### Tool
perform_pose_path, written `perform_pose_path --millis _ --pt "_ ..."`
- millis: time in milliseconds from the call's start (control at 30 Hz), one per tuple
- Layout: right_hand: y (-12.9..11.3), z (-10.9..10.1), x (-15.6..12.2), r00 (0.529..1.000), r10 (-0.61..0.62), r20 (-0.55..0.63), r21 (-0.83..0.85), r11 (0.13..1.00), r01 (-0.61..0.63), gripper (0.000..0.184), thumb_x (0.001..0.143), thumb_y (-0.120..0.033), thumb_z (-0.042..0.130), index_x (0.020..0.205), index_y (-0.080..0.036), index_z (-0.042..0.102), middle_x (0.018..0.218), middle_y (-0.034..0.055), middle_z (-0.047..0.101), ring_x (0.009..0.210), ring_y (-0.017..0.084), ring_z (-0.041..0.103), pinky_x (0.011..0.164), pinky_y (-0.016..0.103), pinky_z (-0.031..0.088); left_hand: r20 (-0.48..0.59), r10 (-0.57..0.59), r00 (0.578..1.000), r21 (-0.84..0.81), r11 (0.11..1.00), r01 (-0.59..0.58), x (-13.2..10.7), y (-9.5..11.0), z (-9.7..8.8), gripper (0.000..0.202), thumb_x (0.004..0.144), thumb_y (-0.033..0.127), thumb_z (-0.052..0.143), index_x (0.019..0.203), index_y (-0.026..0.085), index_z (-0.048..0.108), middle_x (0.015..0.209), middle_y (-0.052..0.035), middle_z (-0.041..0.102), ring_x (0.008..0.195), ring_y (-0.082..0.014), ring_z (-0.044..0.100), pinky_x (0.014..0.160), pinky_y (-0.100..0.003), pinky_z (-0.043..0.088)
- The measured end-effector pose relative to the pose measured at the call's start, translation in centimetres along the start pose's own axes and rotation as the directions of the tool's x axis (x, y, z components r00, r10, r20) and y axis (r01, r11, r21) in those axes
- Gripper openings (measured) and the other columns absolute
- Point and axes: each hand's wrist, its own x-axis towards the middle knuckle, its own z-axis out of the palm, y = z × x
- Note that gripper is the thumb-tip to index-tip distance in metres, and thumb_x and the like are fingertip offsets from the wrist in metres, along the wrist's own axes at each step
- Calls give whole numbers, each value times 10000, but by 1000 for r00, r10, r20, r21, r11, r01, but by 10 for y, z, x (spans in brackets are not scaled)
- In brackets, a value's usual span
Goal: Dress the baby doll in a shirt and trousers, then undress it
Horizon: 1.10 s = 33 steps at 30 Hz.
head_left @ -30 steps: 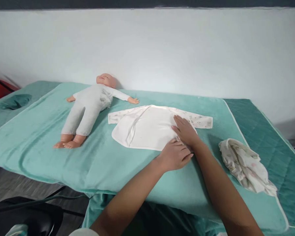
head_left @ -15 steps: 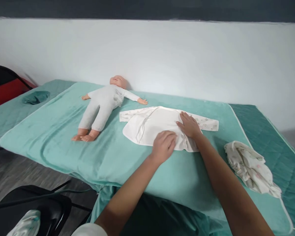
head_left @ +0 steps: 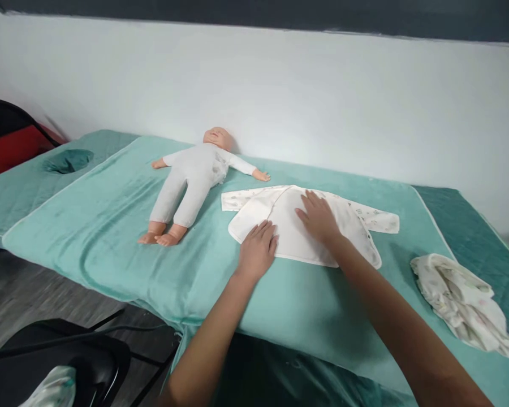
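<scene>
A white baby shirt (head_left: 288, 232) with long printed sleeves lies spread flat on the teal blanket (head_left: 123, 237). My left hand (head_left: 258, 251) rests palm down on the shirt's lower left hem, fingers stretched out. My right hand (head_left: 319, 217) lies flat on the shirt's middle, fingers apart. A baby doll (head_left: 190, 181) in a pale grey suit lies on its back to the left of the shirt, arms out, its near hand close to the shirt's left sleeve.
A crumpled printed cloth (head_left: 462, 305) lies at the blanket's right edge. A dark teal bundle (head_left: 68, 161) sits at the far left. A white wall runs behind the bed. A black chair (head_left: 55, 362) stands low left, a red one (head_left: 8, 147) far left.
My left hand has slid left across the shirt from beside my right hand to the lower left hem. The shirt's body now lies flatter. The view has shifted left.
</scene>
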Motion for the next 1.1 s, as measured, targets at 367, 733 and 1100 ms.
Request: perform_pose_path --millis 367,733,1100 --pt "-73 37 45 981 -78 -180 312 941 132 477 1034 -296 361 1428 -83 524 1568 155 434 1464 254 368 1215 414 300 -74 -121 990 141 981 130 -5 6 -13 166 975 204 491 1027 207 649 1057 -75 704 983 -252 617 789 -397 470" --pt "-61 51 98 992 88 -90 355 933 -51 183 956 -261 513 1066 -205 648 1250 104 661 1211 300 520 1026 451 414 -122 -195 973 129 969 210 -6 1 -4 159 959 169 471 973 194 627 919 -94 627 865 -261 588 754 -412 491" --pt "-70 47 93 982 139 -125 174 978 -116 419 1021 -243 367 1400 -101 477 1515 202 457 1393 315 399 1110 457 347 -94 -131 987 116 983 142 -4 4 -7 354 991 216 446 1324 175 557 1433 -129 583 1359 -306 501 1067 -495 460"
